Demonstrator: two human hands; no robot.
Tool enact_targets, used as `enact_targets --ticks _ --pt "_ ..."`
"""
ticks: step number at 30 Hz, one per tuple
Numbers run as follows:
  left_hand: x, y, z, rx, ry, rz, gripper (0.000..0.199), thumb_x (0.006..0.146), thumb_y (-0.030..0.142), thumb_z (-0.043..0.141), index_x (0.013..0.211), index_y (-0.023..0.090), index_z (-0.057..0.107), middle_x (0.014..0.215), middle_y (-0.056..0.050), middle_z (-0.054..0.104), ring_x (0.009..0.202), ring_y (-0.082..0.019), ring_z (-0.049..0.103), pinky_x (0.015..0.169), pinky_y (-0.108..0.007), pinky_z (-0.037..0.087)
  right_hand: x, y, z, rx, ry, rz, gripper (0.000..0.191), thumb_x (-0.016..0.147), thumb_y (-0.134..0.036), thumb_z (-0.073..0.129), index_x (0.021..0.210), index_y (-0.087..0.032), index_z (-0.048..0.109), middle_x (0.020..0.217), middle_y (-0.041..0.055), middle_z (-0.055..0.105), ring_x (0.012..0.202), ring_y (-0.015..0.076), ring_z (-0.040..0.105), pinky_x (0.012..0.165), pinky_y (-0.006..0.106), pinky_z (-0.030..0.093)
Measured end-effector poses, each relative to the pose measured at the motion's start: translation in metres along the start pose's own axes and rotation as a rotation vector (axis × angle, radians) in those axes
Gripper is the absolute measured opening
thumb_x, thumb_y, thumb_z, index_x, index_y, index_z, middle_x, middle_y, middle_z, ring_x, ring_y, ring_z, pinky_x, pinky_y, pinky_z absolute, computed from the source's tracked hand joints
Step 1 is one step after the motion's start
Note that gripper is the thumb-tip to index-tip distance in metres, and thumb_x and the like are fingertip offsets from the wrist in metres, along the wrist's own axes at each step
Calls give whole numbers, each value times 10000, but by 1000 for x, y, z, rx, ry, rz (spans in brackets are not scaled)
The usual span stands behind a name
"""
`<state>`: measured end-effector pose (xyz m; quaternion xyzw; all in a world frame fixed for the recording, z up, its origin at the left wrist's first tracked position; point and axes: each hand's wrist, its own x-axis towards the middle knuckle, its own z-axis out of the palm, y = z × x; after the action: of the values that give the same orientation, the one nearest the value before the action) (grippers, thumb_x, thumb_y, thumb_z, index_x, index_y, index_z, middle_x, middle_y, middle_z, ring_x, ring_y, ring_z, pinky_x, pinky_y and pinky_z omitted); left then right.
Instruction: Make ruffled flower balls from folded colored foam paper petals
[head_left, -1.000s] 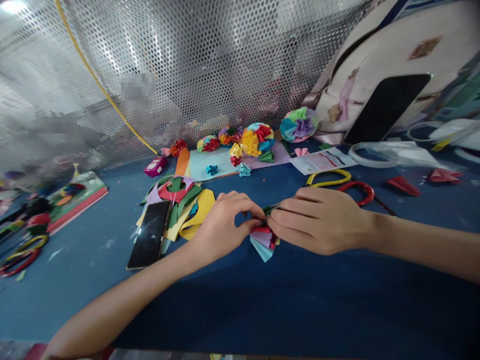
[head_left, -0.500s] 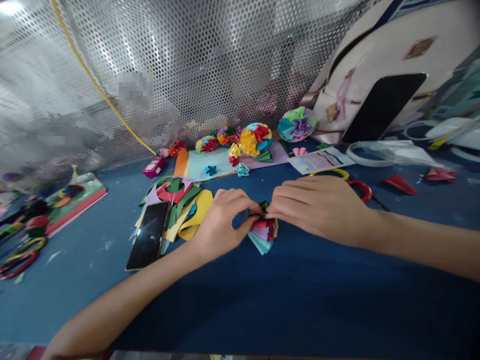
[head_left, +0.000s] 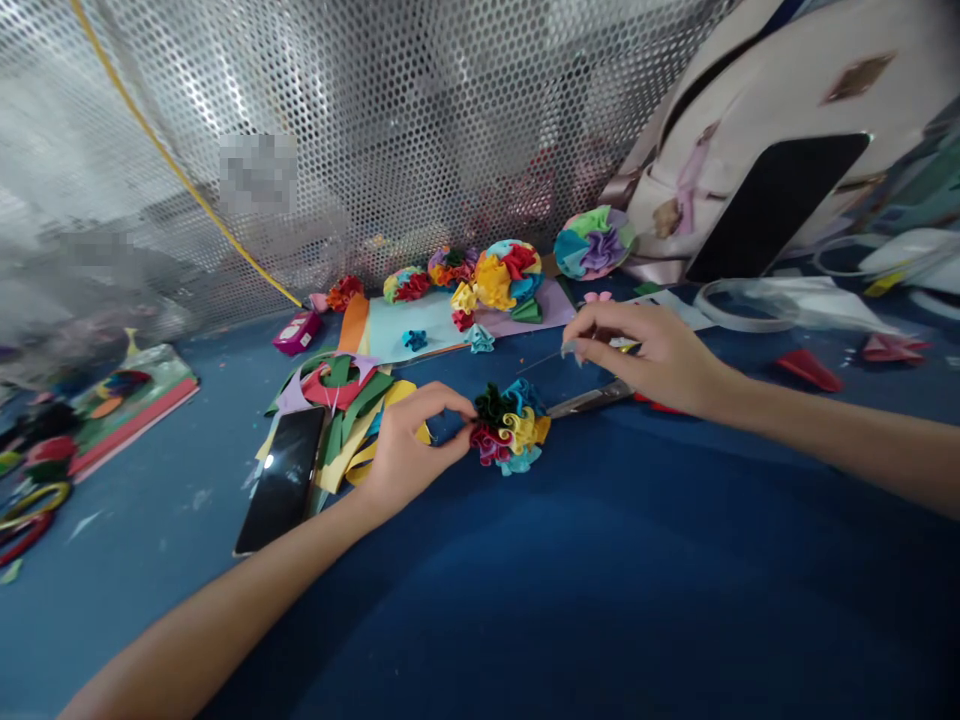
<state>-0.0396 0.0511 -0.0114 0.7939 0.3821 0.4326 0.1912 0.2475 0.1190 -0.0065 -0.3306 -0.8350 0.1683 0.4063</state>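
- The two hands are held well apart, with the multicoloured paper flower ball (head_left: 511,430) between them, resting on the blue tabletop (head_left: 600,600)
- The left hand (head_left: 409,450) is curled, and the ball's left side is touched by its fingertips (head_left: 466,410), so that the ball seems to be steadied against rolling
- Thumb and forefinger of the right hand (head_left: 652,355) are pinched together on a thin pale strand (head_left: 540,360), perhaps a needle, though this cannot be told; it appears to be kept raised clear of the ball
- Below the right hand, a pair of scissors (head_left: 589,399) is laid with its blades pointing toward the ball, seemingly left within easy reach
- To the left, a black phone (head_left: 283,480) is laid on a heap of coloured paper scraps (head_left: 352,400), which are apparently kept close by as a supply
- Further paper flowers (head_left: 495,280) are set along a light blue paper sheet (head_left: 405,335), against a perforated metal screen (head_left: 375,130), where they seem to be kept out of the working area
- A white backpack (head_left: 757,120) is propped at the back right, with a black tablet (head_left: 772,205) leaned against it
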Motion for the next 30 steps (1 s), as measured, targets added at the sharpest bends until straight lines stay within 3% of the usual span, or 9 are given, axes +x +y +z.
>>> enact_targets --ticks 8,13,17,20,24,27,30 --pt "-4 -5 6 -149 0 -315 88 739 158 710 687 196 650 690 1 691 659 -131 627 602 -265 485 -4 17 15 -32 -74 76 132 960 -315 576 874 -236 639 766 3 697 652 161 636 615 303 474" --pt "-2 -7 7 -139 -23 -361 70 747 156 688 721 191 633 682 12 668 617 -108 585 536 -229 435 -4 31 20 -85 -127 113 154 974 -346 567 926 -237 666 773 6 709 657 168 647 590 298 470" --pt "0 -8 7 -52 -60 -324 98 784 98 638 813 191 625 763 20 674 687 -106 607 626 -230 489 -5 36 22 -183 -121 14 160 994 -342 542 983 -242 667 955 52 725 883 230 686 769 377 533" --pt "0 -9 8 -24 -70 -290 149 796 77 630 887 194 618 831 14 676 766 -121 641 721 -254 534 -6 25 20 -237 -72 -89 165 1014 -300 515 1058 -237 660 1084 88 714 1052 276 669 893 448 536" --pt "-1 -11 9 -30 -72 -254 220 809 57 619 977 199 608 922 -9 688 826 -136 669 777 -273 563 -14 -6 21 -202 -59 -245 178 1009 -298 546 1148 -234 638 1136 101 704 1090 285 669 923 463 555" --pt "-3 -10 10 -13 -85 -215 302 820 57 639 1080 206 598 996 -27 695 880 -152 684 824 -296 577 -24 -28 28 -178 -92 -247 384 955 -445 669 1258 -228 575 1251 135 665 1178 313 647 929 470 587" --pt "-6 -7 12 30 -94 -164 420 817 44 659 1192 215 575 1100 -51 688 966 -179 687 895 -345 581 -32 -39 37 -180 -127 -159 417 933 -388 702 1277 -231 526 1333 147 614 1211 308 639 903 453 617"
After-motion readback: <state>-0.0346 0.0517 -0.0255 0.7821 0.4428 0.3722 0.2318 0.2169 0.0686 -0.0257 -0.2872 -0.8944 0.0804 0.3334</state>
